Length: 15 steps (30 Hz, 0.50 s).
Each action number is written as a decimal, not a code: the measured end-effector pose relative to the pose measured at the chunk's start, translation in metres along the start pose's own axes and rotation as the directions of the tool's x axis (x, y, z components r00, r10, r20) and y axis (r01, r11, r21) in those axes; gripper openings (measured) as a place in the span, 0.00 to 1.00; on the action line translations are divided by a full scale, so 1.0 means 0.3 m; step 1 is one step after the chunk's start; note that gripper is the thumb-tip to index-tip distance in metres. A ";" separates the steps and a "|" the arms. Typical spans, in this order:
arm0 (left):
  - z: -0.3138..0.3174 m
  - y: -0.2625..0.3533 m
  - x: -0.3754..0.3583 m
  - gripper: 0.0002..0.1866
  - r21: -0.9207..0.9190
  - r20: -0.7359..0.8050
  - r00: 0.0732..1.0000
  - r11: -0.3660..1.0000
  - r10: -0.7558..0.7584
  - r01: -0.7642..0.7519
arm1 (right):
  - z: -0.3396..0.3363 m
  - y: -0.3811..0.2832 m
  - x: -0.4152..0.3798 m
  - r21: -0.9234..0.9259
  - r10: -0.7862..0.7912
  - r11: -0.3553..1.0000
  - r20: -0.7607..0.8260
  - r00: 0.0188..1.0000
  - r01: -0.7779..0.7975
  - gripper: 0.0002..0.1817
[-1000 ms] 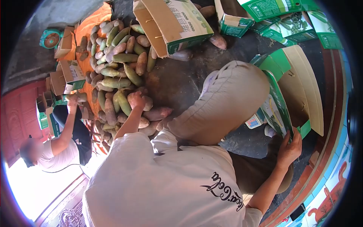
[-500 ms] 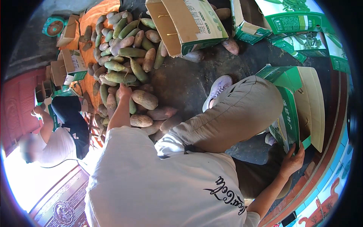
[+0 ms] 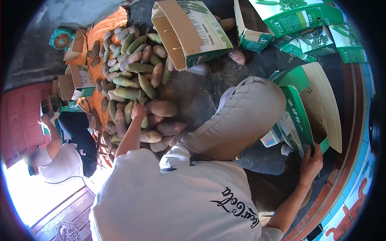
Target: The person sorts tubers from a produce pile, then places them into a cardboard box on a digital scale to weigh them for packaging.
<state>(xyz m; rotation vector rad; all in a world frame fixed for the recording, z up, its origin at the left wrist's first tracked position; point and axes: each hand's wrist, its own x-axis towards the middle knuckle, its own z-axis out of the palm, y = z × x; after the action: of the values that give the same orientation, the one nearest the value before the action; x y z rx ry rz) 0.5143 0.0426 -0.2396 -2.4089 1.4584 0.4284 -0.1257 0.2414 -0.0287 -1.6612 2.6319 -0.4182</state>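
Long green and brownish-pink radishes (image 3: 128,93) lie in a heap at the upper left. At the near part of this heap is my left hand (image 3: 138,111), its fingers pressed together among the radish ends; what they pinch is too small to tell. My right hand (image 3: 311,161) grips the lower edge of an open green and white carton (image 3: 299,116), thumb and fingers on either side of its wall. The carton stands tilted beside my right knee, with its brown inner flap folded outward.
An open carton (image 3: 201,34) sits beyond the heap, with more green cartons (image 3: 303,20) at the upper right. Orange cloth (image 3: 94,72) lies under part of the heap. Another person (image 3: 60,158) sits at the left near small boxes (image 3: 76,82). A green fan (image 3: 61,39) stands at the upper left.
The view has shifted slightly. My left hand has moved a little back towards me, and its fingers look more closed. My right hand still holds the carton edge.
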 end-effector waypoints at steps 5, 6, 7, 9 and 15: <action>-0.060 0.017 -0.025 0.21 -0.408 -0.176 0.971 0.886 0.159 -0.219 | -0.056 -0.040 0.052 0.091 -0.127 0.990 0.241 0.962 0.108 0.08; -0.072 0.040 -0.012 0.21 -0.436 -0.211 0.959 0.859 0.192 -0.268 | -0.056 -0.045 0.060 0.093 -0.148 0.987 0.246 0.958 0.129 0.08; -0.086 0.061 -0.003 0.21 -0.461 -0.246 0.943 0.829 0.224 -0.317 | -0.056 -0.045 0.060 0.086 -0.165 0.985 0.246 0.955 0.148 0.07; -0.129 0.137 -0.028 0.19 -0.561 -0.341 0.899 0.708 0.274 -0.428 | -0.052 -0.042 0.055 0.071 -0.191 0.981 0.242 0.951 0.179 0.07; -0.507 0.521 -0.318 0.20 -0.694 -0.537 0.770 0.339 0.344 -0.635 | -0.040 -0.047 0.012 0.078 -0.213 0.976 0.166 0.963 0.202 0.04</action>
<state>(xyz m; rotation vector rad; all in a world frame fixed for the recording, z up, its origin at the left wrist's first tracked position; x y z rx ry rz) 0.3482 -0.0103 -0.0774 -2.6810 2.6759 1.2537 -0.1164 0.2350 -0.0134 -1.8682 2.3101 -0.3337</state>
